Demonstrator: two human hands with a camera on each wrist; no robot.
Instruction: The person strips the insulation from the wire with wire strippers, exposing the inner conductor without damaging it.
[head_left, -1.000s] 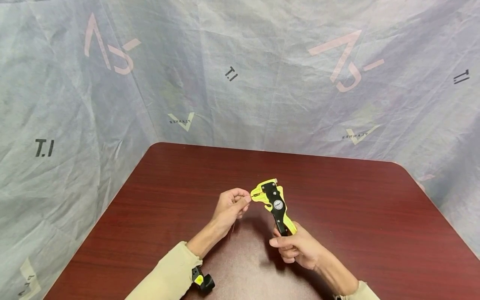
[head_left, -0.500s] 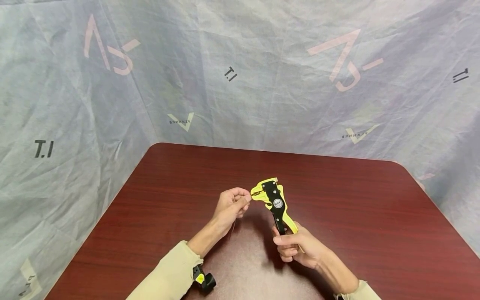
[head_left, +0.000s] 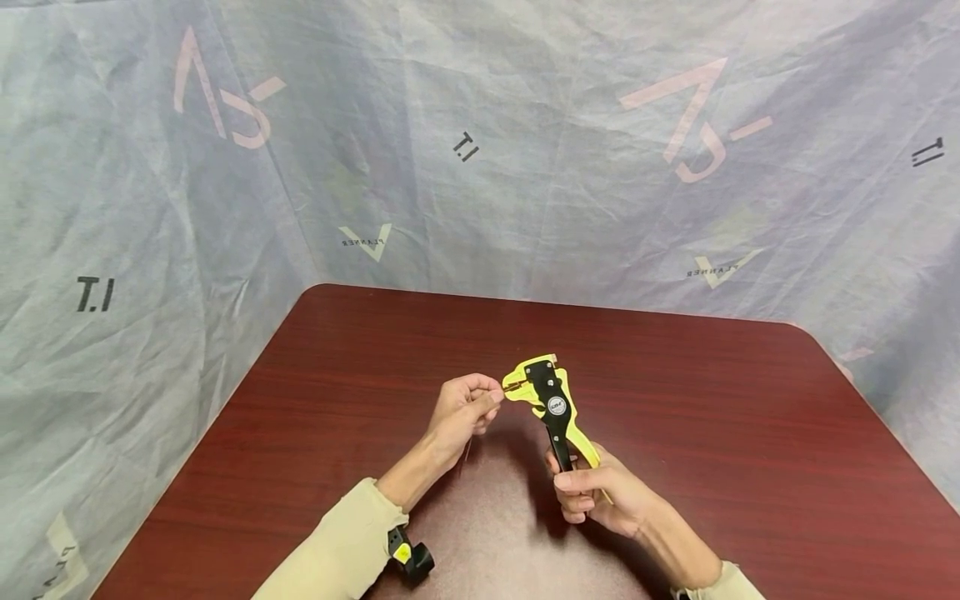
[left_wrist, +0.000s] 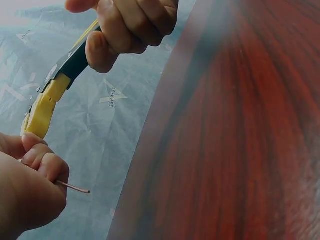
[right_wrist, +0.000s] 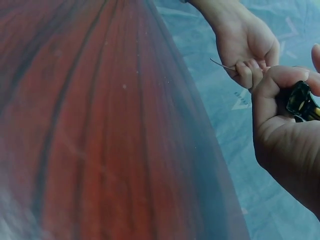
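Note:
My right hand (head_left: pixel 603 496) grips the handles of a yellow and black wire stripper (head_left: pixel 553 404), held tilted above the table with its head up and to the left. My left hand (head_left: pixel 463 417) pinches a thin wire (left_wrist: pixel 74 187) between thumb and fingers, right at the tool's yellow nose. One end of the wire lies in the slot of the nose; the other sticks out below the left hand's curled fingers. In the right wrist view that loose end of wire (right_wrist: pixel 220 64) shows beside the left hand, and the black handle end (right_wrist: pixel 299 100) shows inside my right hand.
A dark red wood-grain table (head_left: pixel 360 350) with rounded far corners lies under both hands. Grey printed cloth (head_left: pixel 525 208) hangs behind it and along the sides. A black wrist camera (head_left: pixel 412 560) is strapped at the left sleeve.
The yellow handle has swung out from the black one, and the right hand's grip has loosened around them. The left hand has hardly moved and still pinches the wire.

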